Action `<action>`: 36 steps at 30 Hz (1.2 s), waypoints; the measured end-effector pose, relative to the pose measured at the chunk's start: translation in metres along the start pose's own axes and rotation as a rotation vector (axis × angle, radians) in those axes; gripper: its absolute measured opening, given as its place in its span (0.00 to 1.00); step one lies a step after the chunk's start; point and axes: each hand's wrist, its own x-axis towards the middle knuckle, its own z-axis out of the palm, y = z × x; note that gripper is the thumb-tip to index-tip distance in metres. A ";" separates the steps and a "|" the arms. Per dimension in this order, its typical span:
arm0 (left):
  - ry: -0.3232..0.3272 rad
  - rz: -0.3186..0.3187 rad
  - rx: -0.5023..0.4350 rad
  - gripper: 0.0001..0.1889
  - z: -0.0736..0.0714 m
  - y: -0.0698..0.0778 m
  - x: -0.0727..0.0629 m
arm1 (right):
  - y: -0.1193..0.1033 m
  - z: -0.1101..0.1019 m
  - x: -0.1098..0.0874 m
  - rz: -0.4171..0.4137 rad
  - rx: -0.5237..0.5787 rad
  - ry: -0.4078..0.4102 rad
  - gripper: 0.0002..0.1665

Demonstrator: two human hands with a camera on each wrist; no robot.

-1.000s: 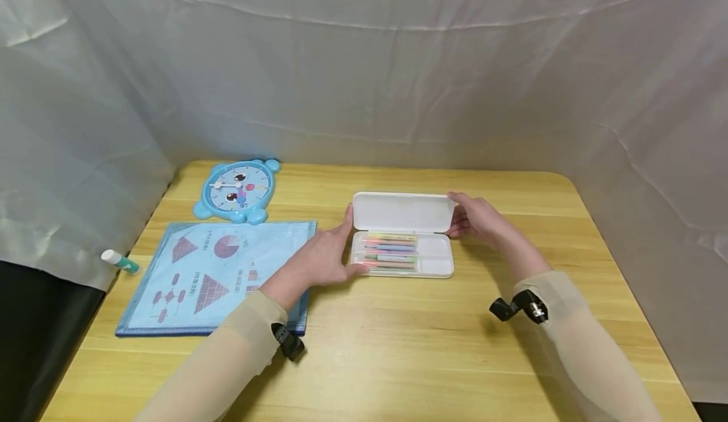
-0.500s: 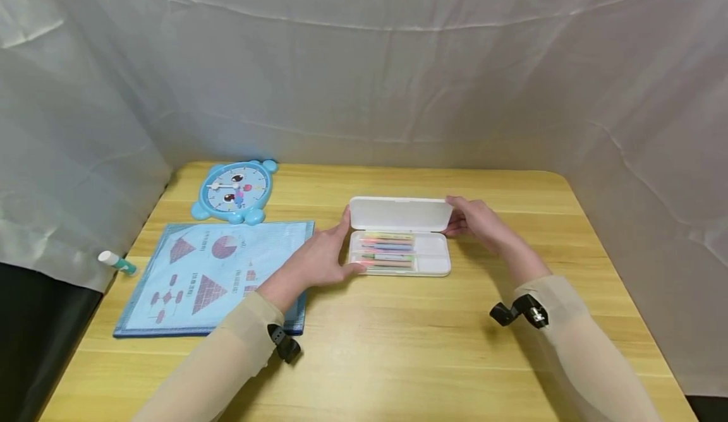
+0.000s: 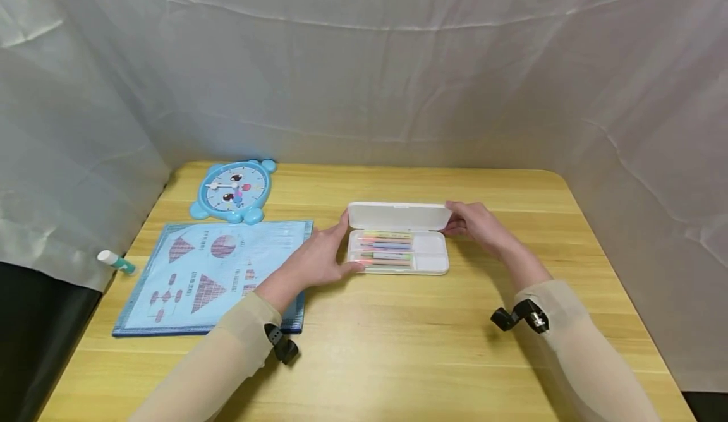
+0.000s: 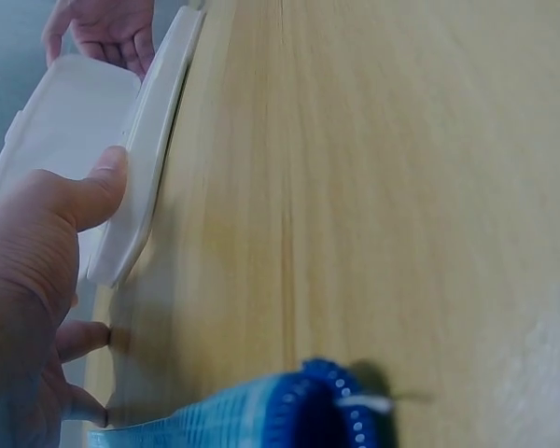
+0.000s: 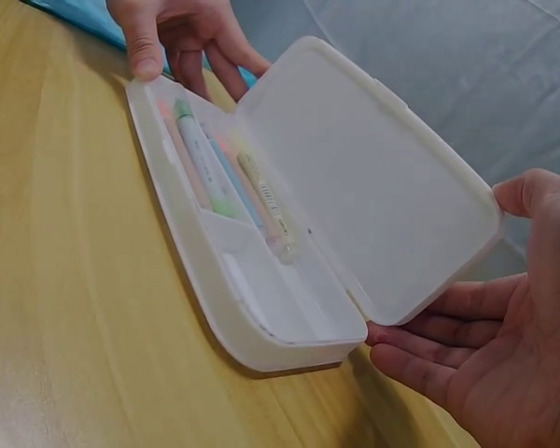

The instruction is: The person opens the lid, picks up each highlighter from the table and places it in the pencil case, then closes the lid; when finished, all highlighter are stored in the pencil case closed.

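A white pencil case (image 3: 431,254) lies on the table with its hinged lid (image 5: 355,187) tilted up. Several pastel pens (image 5: 201,154) sit in its left part; the right compartments hold nothing visible. At the case's left end is my left hand (image 3: 318,256), its thumb on the near rim and its index finger by the lid's left edge. In the left wrist view, the other visible fingers (image 4: 82,340) reach down toward the table beside the case. My right hand (image 3: 480,223) pinches the lid's right edge, thumb on the outer corner, other fingers around the lower side (image 5: 467,327).
Left of the case lies a blue mesh folder (image 3: 227,270) printed with shapes, partly under my left forearm. Behind it is a blue toy clock (image 3: 235,188). A white-capped green glue stick (image 3: 116,261) lies at the table's left edge. Grey cloth (image 3: 364,81) hangs around the table.
The lid has tilted lower toward the case, my right hand moving slightly down with it. My left hand keeps its place at the case's left end. The whole view has shifted a little.
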 end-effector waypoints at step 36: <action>0.095 -0.034 -0.304 0.42 -0.019 0.000 0.011 | 0.017 -0.002 -0.019 -0.194 -0.113 -0.102 0.28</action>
